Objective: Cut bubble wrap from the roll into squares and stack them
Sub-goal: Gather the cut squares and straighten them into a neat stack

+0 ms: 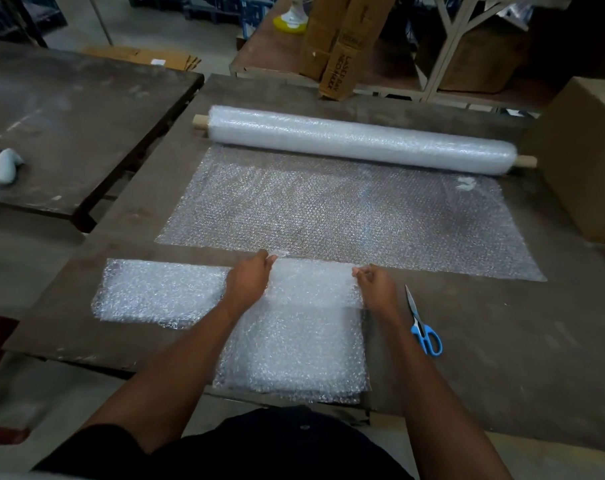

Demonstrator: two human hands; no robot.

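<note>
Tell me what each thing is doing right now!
Roll: lying on the table, partly unrolled.
Unrolled sheet: spread flat, joined to the roll.
Cut piece: pinched at its far corners by both hands.
Left hand: pinching.
Right hand: pinching.
Strip: lying flat on the left.
Scissors: closed, lying untouched.

A dark, scuffed wooden worktable [128,237] fills the middle, with a second dark table [69,109] just beside its left edge across a narrow gap. Grey concrete floor [31,258] shows below them. Behind stands a brown plywood bench [277,53] with tall cardboard cartons [342,46] leaning against it. A large cardboard box [585,161] stands at the worktable's right edge. The light is dim.
</note>
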